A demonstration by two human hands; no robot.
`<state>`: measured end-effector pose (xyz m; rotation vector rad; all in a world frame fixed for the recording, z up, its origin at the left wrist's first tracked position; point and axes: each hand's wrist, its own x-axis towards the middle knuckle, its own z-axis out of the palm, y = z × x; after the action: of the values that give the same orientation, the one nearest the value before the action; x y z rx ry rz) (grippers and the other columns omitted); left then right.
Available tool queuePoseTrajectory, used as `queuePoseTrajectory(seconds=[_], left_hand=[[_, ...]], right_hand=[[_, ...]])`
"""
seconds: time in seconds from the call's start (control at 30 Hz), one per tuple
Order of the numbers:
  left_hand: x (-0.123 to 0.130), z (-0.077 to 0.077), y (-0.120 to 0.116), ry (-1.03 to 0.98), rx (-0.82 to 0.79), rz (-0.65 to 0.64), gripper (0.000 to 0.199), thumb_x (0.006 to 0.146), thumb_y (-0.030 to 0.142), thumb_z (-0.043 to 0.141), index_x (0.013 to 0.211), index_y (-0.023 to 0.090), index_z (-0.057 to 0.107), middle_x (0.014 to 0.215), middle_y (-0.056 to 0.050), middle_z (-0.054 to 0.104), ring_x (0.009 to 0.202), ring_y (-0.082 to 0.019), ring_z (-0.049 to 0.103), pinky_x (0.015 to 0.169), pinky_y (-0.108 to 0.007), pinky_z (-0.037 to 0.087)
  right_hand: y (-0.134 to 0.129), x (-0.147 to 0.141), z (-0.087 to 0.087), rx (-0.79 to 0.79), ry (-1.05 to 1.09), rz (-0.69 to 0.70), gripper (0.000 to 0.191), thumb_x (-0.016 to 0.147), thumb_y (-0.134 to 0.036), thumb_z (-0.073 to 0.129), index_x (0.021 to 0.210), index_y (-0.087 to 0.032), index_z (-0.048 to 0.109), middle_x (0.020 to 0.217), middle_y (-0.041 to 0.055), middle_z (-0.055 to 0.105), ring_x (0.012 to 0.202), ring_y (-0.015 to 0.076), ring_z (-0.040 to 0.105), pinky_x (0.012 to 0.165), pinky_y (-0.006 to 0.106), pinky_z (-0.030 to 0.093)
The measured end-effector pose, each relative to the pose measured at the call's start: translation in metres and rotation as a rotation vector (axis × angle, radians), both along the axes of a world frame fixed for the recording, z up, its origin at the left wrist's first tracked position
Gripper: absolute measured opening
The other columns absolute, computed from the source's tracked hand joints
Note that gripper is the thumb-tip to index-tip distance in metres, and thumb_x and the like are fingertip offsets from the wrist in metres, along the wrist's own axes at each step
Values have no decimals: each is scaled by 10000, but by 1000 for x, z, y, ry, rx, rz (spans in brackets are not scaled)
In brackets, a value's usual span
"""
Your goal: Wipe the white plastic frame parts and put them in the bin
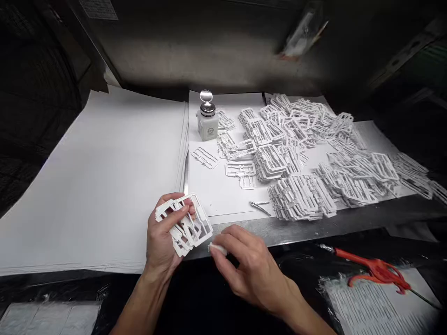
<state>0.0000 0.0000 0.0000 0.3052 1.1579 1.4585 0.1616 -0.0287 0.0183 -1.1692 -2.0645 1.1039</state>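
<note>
**Bench enclosure, background notes**

Rear wall: brushed stainless-steel panel (195, 46), soft pale glare across its middle. Left: dark ribbed panel (35, 102), in shadow. Bench: grey steel front edge (289, 230); large stacked white paper sheets (98, 177) alongside. Below: glossy black plastic sheeting (188, 298). Light: brightest on bench, dim at edges.

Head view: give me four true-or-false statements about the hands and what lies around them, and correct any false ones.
1. The left hand holds a bunch of white plastic frames. True.
2. The right hand grips tweezers. False: its fingers pinch a small white wad, and a small metal tool lies apart on the sheet.
3. A bottle with a metal top stands on a white sheet. True.
4. A red-handled tool lies on the piled frames. False: it lies on black sheeting.
</note>
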Motion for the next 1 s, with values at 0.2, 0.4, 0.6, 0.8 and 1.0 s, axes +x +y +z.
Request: queuePoseTrajectory(seconds=[0.2, 0.4, 0.6, 0.8, 1.0], left_hand=[[1, 1, 0, 6, -15, -39, 227, 678, 107, 655, 888, 172, 597, 745, -22, 624, 618, -120, 564, 527, -234, 479], [3, 3, -1, -63, -12, -98, 195, 715, 155, 640, 905, 172, 598, 742, -21, 623, 614, -113, 565, 555, -233, 478], [4, 7, 2, -150, -127, -119, 307, 780, 446, 557, 888, 165, 615, 715, -32, 608, 567, -134, 559, 502, -258, 471], [-1, 8, 1, -230, -153, -181, 353, 787, 477, 531, 938, 171, 624, 735, -46, 613, 576, -154, 565, 515, -306, 494], [0, 5, -2, -277, -162, -197, 388, 778, 489, 540, 964, 161, 631, 748, -54, 623, 585, -156, 581, 521, -292, 506]], right_hand=[[-2, 5, -9, -106, -24, -183, 162, 908, -231, 502, 783, -167, 583, 721, -10, 524, 595, 105, 447, 563, 233, 322], [6, -1, -21, -459, 158, -149, 280, 939, -404, 478, 820, -183, 603, 579, -42, 408, 498, 85, 316, 470, 209, 252], [4, -2, -24, -570, 368, -139, 294, 926, -371, 518, 748, -141, 563, 621, -26, 399, 547, 82, 315, 503, 201, 261], [3, -1, -25, -600, 465, -115, 285, 927, -345, 523, 757, -121, 574, 641, -13, 415, 585, 92, 331, 529, 204, 276], [5, -4, -26, -622, 508, -115, 283, 925, -342, 530, 763, -115, 579, 653, -6, 436, 599, 96, 351, 546, 207, 291]])
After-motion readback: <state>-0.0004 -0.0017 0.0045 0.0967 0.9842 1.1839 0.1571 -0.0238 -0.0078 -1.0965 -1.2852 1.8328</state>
